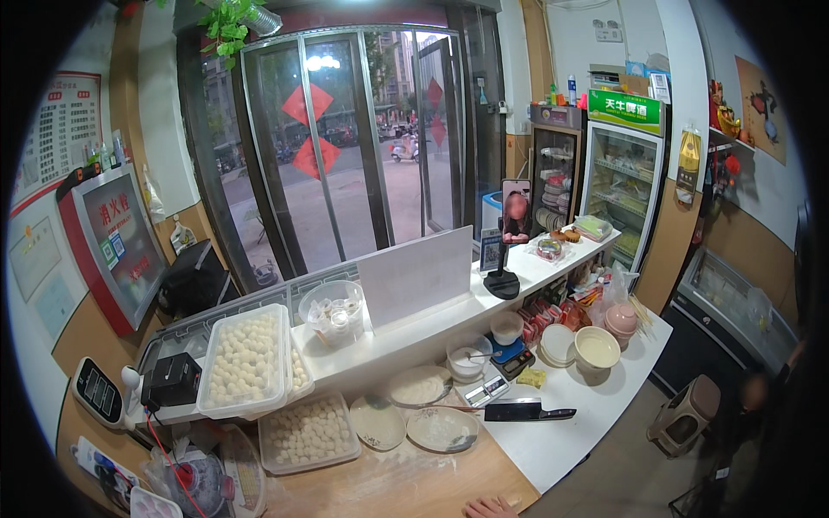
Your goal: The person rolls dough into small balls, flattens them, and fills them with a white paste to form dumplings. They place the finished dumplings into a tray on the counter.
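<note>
At the lower edge my right hand [490, 508] lies palm down on the wooden board [389, 488], fingers stretched out and slightly apart. Only its fingers and knuckles show. A small pale piece [515, 502], perhaps dough, is beside it; I cannot tell if they touch. My left hand is out of the picture. Flour dusts the board. Beyond the hand are an oval plate [442, 429] with white powder, a second plate [378, 422], and a floury tray [420, 386]. A clear tub of small dough balls [309, 433] stands at the board's far left.
A black cleaver [528, 412] lies right of the plates, near a small scale [486, 390] and a cream bowl [597, 349]. Another tub of dough balls [244, 358] sits on the raised ledge. A phone [515, 210] stands on a holder. A stool [685, 414] is at right.
</note>
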Demonstrator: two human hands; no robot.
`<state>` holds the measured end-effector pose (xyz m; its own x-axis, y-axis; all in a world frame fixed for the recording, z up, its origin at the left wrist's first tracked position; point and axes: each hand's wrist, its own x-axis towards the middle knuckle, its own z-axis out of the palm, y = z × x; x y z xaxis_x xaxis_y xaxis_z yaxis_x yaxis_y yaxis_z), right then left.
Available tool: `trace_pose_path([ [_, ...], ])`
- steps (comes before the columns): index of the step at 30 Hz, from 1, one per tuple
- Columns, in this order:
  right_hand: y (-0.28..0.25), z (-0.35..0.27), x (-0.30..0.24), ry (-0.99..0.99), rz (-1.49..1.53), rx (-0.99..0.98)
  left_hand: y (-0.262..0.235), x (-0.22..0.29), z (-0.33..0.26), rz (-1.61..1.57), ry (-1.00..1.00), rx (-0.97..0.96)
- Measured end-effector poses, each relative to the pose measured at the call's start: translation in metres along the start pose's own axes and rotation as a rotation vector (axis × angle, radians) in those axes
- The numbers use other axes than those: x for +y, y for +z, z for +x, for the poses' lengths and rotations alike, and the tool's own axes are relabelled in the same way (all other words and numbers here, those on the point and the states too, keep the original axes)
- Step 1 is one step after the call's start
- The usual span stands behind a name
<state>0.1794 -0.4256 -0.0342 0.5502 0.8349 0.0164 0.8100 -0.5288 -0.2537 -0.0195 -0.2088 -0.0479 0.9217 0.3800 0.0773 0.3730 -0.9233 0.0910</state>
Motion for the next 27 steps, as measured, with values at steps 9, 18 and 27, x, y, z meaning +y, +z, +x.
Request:
trace_pose_path([
  [9, -0.036, 0.074, 0.025, -0.014, -0.393, 0.063, -0.002, -0.028, 0.060, 0.094, -0.029, 0.013],
  [18, -0.028, 0.028, 0.033, -0.066, -0.048, 0.127, -0.001, -0.027, 0.029, -0.001, -0.029, 0.068],
  [27, 0.003, 0.036, -0.049, 0.025, -0.061, -0.025, -0.021, 0.018, 0.022, -0.081, -0.097, -0.260],
])
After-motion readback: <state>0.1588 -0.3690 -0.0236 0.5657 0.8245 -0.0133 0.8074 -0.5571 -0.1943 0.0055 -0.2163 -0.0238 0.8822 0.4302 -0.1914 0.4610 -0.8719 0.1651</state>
